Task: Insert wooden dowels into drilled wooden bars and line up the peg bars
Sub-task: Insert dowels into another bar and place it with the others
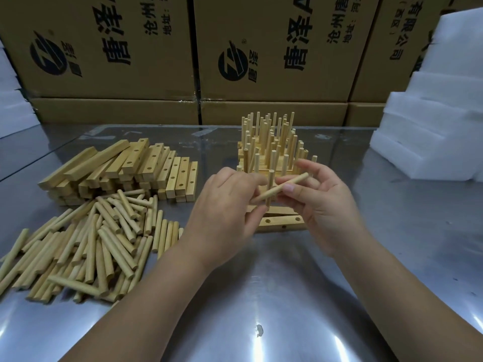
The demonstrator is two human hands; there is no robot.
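Head view of a peg-bar assembly station on a steel counter (261, 296). At centre, both hands meet over a drilled bar (281, 221) that lies flat on the counter, with open holes visible in its top face. A single dowel (282, 186) is held aslant above the bar, its lower end toward the left and its upper end rising to the right. The left hand (224, 205) has its fingers curled and pinches the lower end of this dowel. The right hand (321, 202) is partly closed, with the thumb pressed on the dowel's middle and the fingers curled behind it. An upright dowel (271, 178) stands between the two hands, crossing behind the slanted one; its foot is hidden, so it cannot be told whether it is seated in the bar. Just beyond the hands stands a cluster of finished peg bars (271, 147), packed side by side with their pegs pointing up. To the left lie a heap of loose dowels (86, 246) near the counter's front and, behind it, a stack of drilled bars (125, 171) without pegs. Printed cardboard boxes (109, 48) form the back wall, and white foam blocks (431, 121) are stacked at the right.
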